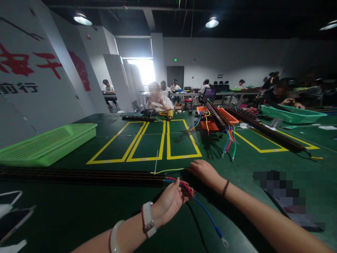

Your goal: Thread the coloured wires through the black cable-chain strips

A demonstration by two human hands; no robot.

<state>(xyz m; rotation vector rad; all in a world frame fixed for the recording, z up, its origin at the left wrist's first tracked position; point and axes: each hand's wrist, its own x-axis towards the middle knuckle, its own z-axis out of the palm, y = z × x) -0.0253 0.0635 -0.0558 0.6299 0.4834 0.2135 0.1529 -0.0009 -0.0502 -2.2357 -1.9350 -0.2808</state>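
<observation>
A long black-sleeved cable harness [84, 176] lies across the green table from the left edge to the middle. Red and blue wires [185, 187] come out of its right end, and my left hand [172, 200] is closed around them. One blue wire [207, 214] runs on past that hand to a ring terminal [224, 242] at lower right. My right hand [206, 174], just beyond the left, pinches the end of a yellow-green wire [171, 170]; its fingertips are partly hidden. A white cable tie [156, 161] stands up from the harness, its tail upright.
A green basket [71, 144] stands at left. Yellow tape frames [147, 159] mark the table beyond my hands. More harnesses [218, 116] rest over an orange basket [233, 117] at right, near a teal basket [292, 114]. A blurred dark object lies at lower right. People sit farther back.
</observation>
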